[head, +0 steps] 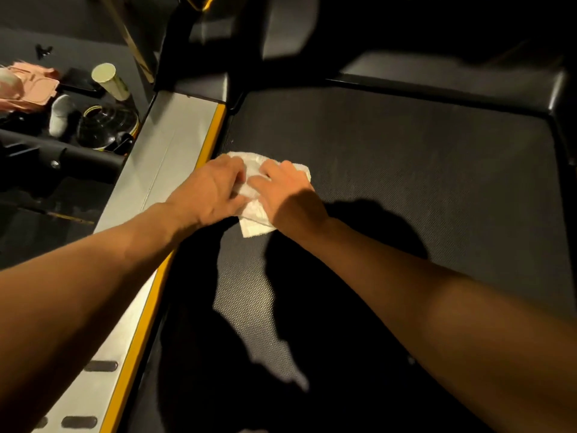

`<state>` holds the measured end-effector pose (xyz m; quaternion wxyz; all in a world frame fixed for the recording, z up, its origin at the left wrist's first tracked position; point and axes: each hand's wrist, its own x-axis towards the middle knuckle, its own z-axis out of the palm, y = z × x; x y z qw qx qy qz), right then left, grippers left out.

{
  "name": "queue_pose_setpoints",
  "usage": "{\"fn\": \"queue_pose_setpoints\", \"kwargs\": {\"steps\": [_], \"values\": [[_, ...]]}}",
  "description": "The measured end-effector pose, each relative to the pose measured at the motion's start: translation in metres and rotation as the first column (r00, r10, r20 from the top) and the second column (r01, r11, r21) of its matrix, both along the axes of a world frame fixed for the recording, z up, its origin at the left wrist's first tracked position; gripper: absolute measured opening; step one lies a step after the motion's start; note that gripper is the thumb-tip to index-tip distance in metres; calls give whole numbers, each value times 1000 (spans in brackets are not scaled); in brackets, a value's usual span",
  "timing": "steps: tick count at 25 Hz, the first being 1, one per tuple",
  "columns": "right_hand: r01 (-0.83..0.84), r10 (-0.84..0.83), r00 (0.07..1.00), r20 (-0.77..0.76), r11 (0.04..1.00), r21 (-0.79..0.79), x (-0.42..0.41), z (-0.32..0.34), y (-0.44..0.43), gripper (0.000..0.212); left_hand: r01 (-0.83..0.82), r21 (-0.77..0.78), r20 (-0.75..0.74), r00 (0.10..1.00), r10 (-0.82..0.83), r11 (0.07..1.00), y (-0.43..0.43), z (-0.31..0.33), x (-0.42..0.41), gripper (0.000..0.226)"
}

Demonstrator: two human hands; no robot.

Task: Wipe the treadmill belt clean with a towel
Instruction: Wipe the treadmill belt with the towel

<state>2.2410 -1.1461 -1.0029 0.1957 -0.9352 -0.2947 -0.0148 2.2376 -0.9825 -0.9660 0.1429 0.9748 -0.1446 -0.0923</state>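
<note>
A small white towel (253, 210) lies flat on the dark textured treadmill belt (406, 170), near the belt's left edge. My left hand (212, 189) rests on the towel's left part, fingers bent down onto the cloth. My right hand (287, 192) lies on its right part with fingers spread flat and pressing. Both hands cover most of the towel; only its far edge, the strip between the hands and a near corner show. Shadows of my arms fall across the belt close to me.
A silver side rail (162, 170) with a yellow strip (212, 135) runs along the belt's left. The black motor hood (437, 76) closes off the far end. On the floor at left stand a cup (110, 81), a glass lid (106, 126) and pink cloth (31, 85).
</note>
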Motion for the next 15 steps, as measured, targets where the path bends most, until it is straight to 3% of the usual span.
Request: {"fn": "queue_pose_setpoints", "kwargs": {"steps": [1, 3, 5, 7, 10, 13, 15], "values": [[-14, 10, 996, 86, 999, 51, -4, -6, -12, 24, 12, 15, 11, 1000, -12, 1000, 0, -3, -4, 29], [-7, 7, 992, 125, 1000, -1, -5, -10, -33, 25, 65, 40, 18, 998, -65, 997, -6, -8, -10, 24], [79, -71, 995, 68, 990, -118, -1, -6, -36, 24, 70, 49, 16, 997, -71, 996, -15, -11, -8, 25], [136, -136, 991, 11, 981, -138, 1, -3, -22, 21, 20, 52, 11, 1000, -21, 998, -20, -7, -4, 31], [130, -131, 990, 50, 991, 21, -5, -8, -18, 24, -21, 110, 11, 1000, 20, 994, -25, -2, -9, 34], [115, -104, 988, -117, 988, 98, -17, -7, -58, 25, 80, 140, -37, 996, -76, 987, -46, 0, -16, 39], [191, -175, 978, -112, 969, 159, -16, -7, -73, 24, 101, 128, -75, 993, -92, 987, -65, -3, -9, 40]]}}
